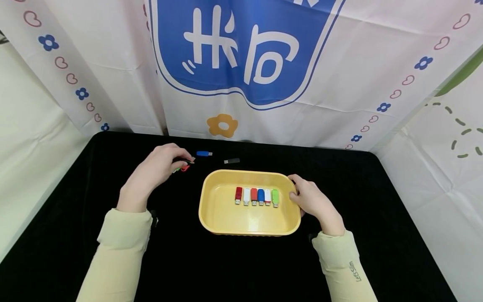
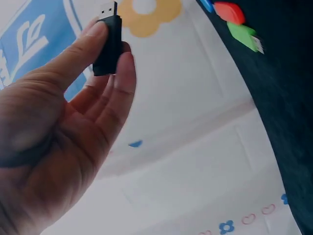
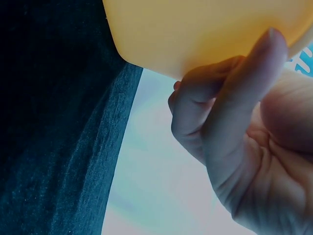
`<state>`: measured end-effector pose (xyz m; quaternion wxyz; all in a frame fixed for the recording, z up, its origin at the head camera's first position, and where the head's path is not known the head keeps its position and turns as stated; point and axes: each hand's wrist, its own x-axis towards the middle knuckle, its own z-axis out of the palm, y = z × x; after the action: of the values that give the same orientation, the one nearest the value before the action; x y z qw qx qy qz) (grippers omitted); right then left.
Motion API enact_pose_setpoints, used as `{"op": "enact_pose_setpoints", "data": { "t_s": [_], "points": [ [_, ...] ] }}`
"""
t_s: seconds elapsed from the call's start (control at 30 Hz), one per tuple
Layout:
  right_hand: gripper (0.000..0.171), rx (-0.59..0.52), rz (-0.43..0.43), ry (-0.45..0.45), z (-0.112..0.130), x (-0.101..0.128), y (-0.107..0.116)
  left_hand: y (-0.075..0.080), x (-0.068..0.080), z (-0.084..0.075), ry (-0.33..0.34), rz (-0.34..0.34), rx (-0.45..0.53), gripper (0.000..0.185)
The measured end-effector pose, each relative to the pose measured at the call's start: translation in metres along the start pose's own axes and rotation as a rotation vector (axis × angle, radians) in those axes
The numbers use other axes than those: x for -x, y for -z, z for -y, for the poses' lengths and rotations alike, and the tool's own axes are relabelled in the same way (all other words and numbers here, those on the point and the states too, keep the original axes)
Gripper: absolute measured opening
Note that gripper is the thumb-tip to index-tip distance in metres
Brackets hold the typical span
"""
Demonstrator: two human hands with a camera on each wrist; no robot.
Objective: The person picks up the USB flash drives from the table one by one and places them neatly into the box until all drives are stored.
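From the head, the worktop (image 1: 234,268) is viewed from above, facing forward and down, with the hanging cloth (image 1: 339,105) behind taken in from farther off. From the left wrist, the left hand (image 1: 154,167) is seen close up, tipped sideways; the cloth's orange flower (image 1: 216,126) is shared with the head view. From the right wrist, the right hand (image 1: 311,199) and yellow tray (image 1: 222,222), also shared, are shown close.
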<state>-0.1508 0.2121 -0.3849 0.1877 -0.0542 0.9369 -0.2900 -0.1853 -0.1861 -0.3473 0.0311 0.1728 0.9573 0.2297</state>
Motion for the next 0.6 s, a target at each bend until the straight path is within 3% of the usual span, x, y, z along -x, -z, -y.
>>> {"op": "enact_pose_setpoints", "data": {
  "t_s": [0.27,0.6],
  "points": [
    [0.051,-0.002,0.001,-0.003,0.0,0.0,0.0,-0.002,0.0,-0.025,-0.072,-0.058,0.016,0.021],
    [0.05,-0.002,-0.002,-0.004,0.001,0.0,0.0,-0.007,-0.001,-0.04,-0.13,-0.108,0.1,0.021]
  ]
}}
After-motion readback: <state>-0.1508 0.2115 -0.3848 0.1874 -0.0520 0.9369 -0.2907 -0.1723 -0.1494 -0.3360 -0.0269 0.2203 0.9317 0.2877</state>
